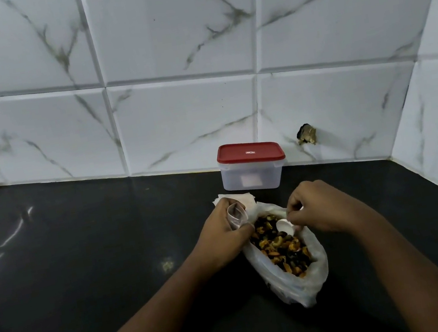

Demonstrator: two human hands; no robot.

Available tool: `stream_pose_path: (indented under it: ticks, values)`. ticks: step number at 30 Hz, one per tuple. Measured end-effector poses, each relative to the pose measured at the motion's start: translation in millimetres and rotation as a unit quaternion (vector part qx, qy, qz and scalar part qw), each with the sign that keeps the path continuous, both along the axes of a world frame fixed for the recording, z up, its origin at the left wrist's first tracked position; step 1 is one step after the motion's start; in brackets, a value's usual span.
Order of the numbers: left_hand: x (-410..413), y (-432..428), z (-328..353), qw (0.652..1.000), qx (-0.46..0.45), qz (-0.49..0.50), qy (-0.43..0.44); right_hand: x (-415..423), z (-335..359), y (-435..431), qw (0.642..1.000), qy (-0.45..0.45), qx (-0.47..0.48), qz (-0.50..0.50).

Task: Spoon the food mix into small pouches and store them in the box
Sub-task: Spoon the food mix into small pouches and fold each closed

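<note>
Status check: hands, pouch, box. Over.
Left hand holds small pouch. Right hand pinches white spoon at food mix. Box behind, red lid on: blocks storing.

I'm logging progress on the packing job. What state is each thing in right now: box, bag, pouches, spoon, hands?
Box: upright, red lid on, closed.
Large bag: open, lying on the counter, holding food mix.
Small pouch: held by the left hand, looks empty.
Spoon: pinched by the right hand, bowl at the mix.
Spare pouches: flat pile behind the left hand.
</note>
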State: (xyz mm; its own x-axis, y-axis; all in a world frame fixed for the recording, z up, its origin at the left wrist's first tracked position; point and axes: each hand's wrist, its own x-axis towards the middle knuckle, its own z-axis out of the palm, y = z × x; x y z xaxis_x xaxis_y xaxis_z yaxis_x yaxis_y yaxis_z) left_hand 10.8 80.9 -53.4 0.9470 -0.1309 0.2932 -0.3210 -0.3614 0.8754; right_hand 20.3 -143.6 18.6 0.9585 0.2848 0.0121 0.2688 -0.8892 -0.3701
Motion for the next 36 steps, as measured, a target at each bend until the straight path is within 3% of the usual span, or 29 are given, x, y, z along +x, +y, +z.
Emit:
stream_pose_path:
  ticks: [7,14,20,22,24,26,33,36]
  values:
    - [-1.7,-0.7,1.7,1.000,0.008,0.003,-0.005,2.9,-11.4,3.2,0.978,0.066,0.195,-0.028]
    - [-3.0,-0.9,2.2,1.000,0.006,-0.001,-0.001,19.9,-20.3,-10.2,0.867,0.198,0.443,-0.116]
    - [-2.1,-1.0,1.6,1.000,0.007,-0.002,0.006,17.4,-19.9,-8.3,0.827,0.186,0.528,-0.046]
    - [-2.4,-0.9,1.6,1.000,0.008,-0.007,0.006,10.5,-15.3,-1.9,0.852,0.140,0.505,0.004]
    - [-2.1,-1.0,1.3,1.000,0.006,-0.010,0.003,2.1,-10.8,5.7,0.927,0.062,0.364,0.057]
    - [-2.6,-1.6,1.4,1.000,0.004,-0.003,-0.001,-1.4,-10.8,12.9,0.962,0.018,0.250,0.109]
    - [-1.1,-0.1,1.8,1.000,0.006,-0.007,0.005,-3.0,-2.7,7.1,0.958,-0.042,0.268,0.096]
    - [-0.7,0.7,2.3,1.000,0.010,-0.005,0.010,2.2,0.8,-6.9,0.978,-0.064,0.194,0.046]
